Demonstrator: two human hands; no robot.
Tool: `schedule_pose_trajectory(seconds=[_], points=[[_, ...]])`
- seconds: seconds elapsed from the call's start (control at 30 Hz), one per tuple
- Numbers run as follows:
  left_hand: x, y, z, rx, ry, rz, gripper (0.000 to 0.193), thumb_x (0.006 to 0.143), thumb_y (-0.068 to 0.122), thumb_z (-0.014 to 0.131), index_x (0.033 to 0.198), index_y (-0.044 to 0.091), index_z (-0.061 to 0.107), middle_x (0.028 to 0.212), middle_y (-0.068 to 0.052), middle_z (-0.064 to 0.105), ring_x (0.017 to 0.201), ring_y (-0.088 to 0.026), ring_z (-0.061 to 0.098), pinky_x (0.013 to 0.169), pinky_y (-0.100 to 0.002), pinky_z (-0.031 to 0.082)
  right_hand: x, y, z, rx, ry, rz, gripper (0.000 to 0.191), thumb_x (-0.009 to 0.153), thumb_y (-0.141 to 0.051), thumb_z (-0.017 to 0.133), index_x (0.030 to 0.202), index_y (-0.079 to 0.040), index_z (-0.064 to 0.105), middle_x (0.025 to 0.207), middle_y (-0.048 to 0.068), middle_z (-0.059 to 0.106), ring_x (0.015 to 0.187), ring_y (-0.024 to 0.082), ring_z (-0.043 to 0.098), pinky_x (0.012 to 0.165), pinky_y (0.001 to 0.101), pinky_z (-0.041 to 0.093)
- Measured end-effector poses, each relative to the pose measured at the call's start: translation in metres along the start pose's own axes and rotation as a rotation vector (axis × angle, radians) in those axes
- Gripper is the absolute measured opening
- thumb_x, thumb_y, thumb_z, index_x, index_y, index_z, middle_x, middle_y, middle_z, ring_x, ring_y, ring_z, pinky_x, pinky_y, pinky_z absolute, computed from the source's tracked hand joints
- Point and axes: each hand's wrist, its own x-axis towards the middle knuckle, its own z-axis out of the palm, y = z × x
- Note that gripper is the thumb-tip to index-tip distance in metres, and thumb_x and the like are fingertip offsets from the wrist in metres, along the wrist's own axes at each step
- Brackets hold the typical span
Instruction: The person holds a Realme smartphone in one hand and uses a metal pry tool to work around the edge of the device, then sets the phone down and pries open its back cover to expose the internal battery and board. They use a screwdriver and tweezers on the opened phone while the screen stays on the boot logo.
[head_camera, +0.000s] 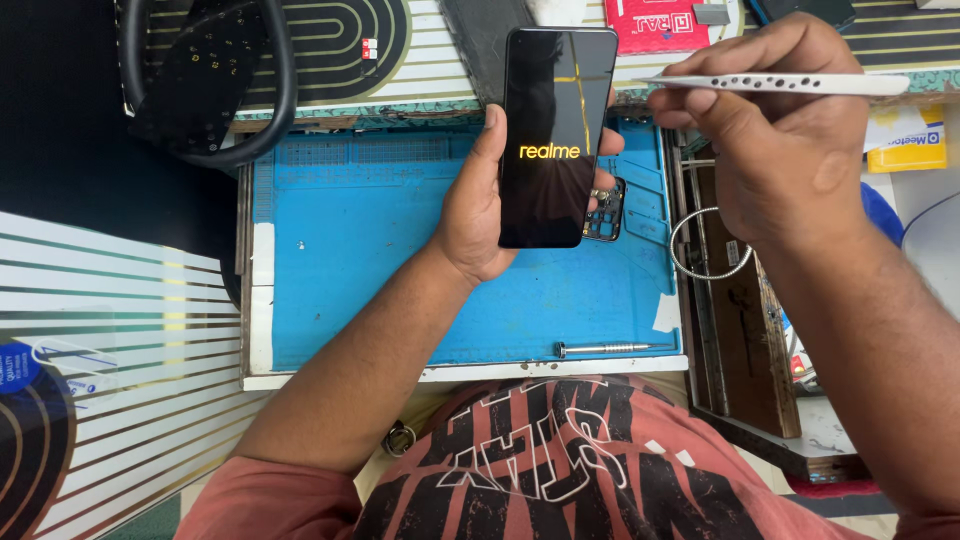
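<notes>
Above the blue mat (400, 260) on the surface, the left hand (480, 205) has its grip closed around a black phone (555, 135) with a lit screen. The right hand (775, 140) pinches white tweezers (790, 84) just beside the phone's top edge. The mat's left half lies open; a screwdriver (603, 348) rests near its front edge.

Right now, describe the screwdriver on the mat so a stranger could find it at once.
Start at the blue mat on the bench, below the phone in the left hand. Follow the mat's near edge to its right end: the screwdriver lies flat there. It is the only slim silver rod on the mat, unlike the white tool in the right hand.
</notes>
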Motion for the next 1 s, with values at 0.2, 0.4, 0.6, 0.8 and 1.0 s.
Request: schedule_pose_trajectory(seconds=[0.2, 0.4, 0.6, 0.8, 1.0], points=[[0.001, 0.000, 0.001, -0.007, -0.037, -0.020, 0.076, 0.113, 0.064, 0.028, 0.153, 0.001, 0.045, 0.136, -0.019, 0.064, 0.113, -0.023, 0.068, 0.095, -0.036, 0.059, 0.002, -0.001, 0.009, -0.094, -0.091, -0.138, 0.019, 0.111, 0.008, 0.067, 0.113, -0.003, 0.052, 0.115, 0.013, 0.067, 0.109, 0.018, 0.071, 0.103, 0.0336, 0.062], [0.000, -0.001, 0.000, -0.013, -0.067, -0.021, 0.077, 0.114, 0.063, 0.028, 0.152, -0.001, 0.046, 0.137, -0.022, 0.063, 0.114, -0.026, 0.068, 0.099, -0.039, 0.058, 0.002, -0.004, 0.013, -0.089, -0.055, -0.120, 0.022, 0.111, 0.005, 0.063, 0.120, -0.005, 0.045, 0.118, 0.012, 0.063, 0.111, 0.016, 0.069, 0.103, 0.0346, 0.064], [-0.001, 0.001, 0.003, 0.010, -0.052, -0.028, 0.078, 0.113, 0.064, 0.027, 0.153, 0.001, 0.045, 0.136, -0.022, 0.064, 0.114, -0.026, 0.068, 0.099, -0.040, 0.059, -0.001, -0.005, 0.013, -0.175, -0.117, -0.170, 0.028, 0.120, 0.000, 0.062, 0.127, -0.006, 0.035, 0.116, 0.012, 0.059, 0.119, 0.021, 0.072, 0.105, 0.0357, 0.061], [-0.003, 0.004, 0.005, 0.007, -0.050, -0.020, 0.077, 0.113, 0.064, 0.027, 0.155, 0.002, 0.045, 0.136, -0.021, 0.064, 0.113, -0.025, 0.068, 0.098, -0.040, 0.059, -0.002, -0.007, 0.012, -0.208, -0.164, -0.160, 0.025, 0.112, -0.005, 0.061, 0.122, -0.007, 0.038, 0.116, 0.013, 0.064, 0.117, 0.022, 0.072, 0.104, 0.0357, 0.061], [-0.003, 0.003, 0.003, 0.003, -0.063, -0.021, 0.080, 0.113, 0.066, 0.025, 0.155, 0.001, 0.045, 0.136, -0.021, 0.065, 0.113, -0.025, 0.069, 0.098, -0.039, 0.060, -0.004, 0.000, 0.005, -0.222, -0.215, -0.216, 0.026, 0.120, 0.002, 0.062, 0.126, -0.005, 0.038, 0.112, 0.013, 0.060, 0.115, 0.020, 0.068, 0.111, 0.0391, 0.054]])
